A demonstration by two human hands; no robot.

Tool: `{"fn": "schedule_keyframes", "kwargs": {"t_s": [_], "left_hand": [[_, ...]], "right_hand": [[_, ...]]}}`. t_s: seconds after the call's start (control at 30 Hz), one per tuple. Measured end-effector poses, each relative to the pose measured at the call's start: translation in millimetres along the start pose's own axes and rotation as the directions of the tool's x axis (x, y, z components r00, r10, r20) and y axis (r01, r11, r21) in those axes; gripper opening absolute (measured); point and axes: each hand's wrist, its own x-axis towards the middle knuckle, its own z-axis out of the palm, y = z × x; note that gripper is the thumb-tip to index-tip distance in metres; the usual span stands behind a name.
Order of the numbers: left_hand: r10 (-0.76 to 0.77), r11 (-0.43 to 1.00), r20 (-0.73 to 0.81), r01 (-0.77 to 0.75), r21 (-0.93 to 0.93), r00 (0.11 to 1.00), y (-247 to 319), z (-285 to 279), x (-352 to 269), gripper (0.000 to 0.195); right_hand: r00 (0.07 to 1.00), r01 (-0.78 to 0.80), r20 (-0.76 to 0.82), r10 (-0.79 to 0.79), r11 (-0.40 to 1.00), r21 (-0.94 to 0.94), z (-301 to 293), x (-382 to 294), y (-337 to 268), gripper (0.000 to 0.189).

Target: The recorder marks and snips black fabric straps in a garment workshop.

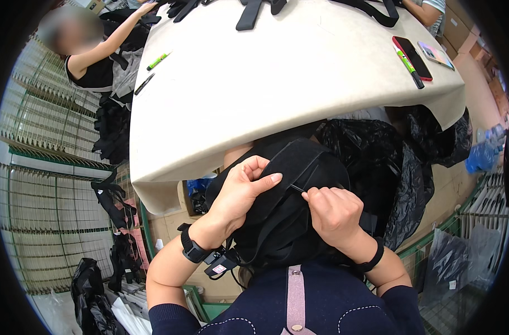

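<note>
Black fabric straps and pieces (279, 167) lie across my lap, below the near edge of the table. My left hand (248, 184) pinches the edge of a black strap between thumb and fingers. To its right, my right hand (334, 211) is closed on a thin dark tool (297, 188), whose tip touches the black fabric; the fist hides the rest of it, so its kind cannot be told. Both wrists wear black bands.
A cloth-covered table (279, 83) bears green markers (157, 61), a black pen (144, 83), phones (412, 58) and black straps (250, 14). Co-workers sit at the far left and far right. Black plastic bags (363, 155) lie at right; wire racks (49, 188) stand left.
</note>
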Motion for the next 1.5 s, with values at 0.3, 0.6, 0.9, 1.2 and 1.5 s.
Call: {"fn": "schedule_keyframes", "kwargs": {"t_s": [0.3,0.6,0.9,1.2,1.5], "left_hand": [[-0.023,0.996,-0.005,0.023,-0.082,1.000,5.2,2.2,2.4,0.014],[-0.038,0.993,0.060,0.044,-0.107,0.997,5.4,-3.6,2.9,0.019],[-0.028,0.991,0.063,0.036,-0.128,0.998,6.6,-0.1,1.3,0.014],[-0.043,0.990,0.052,0.049,-0.135,0.998,4.9,-3.8,2.3,0.015],[-0.024,0.982,0.076,0.037,-0.188,0.997,5.8,0.5,-0.9,0.020]], "right_hand": [[0.992,0.090,0.083,-0.097,0.993,0.076,-4.7,-1.6,-4.5,0.014],[0.994,-0.106,0.051,0.097,0.974,0.201,-8.6,13.2,9.9,0.015],[0.990,-0.130,0.083,0.114,0.969,0.211,-5.8,12.5,9.2,0.016],[0.993,-0.081,0.107,0.059,0.973,0.217,-5.4,10.6,10.1,0.016],[0.854,-0.517,0.365,0.370,0.536,0.667,-11.3,17.5,10.8,0.021]]}}
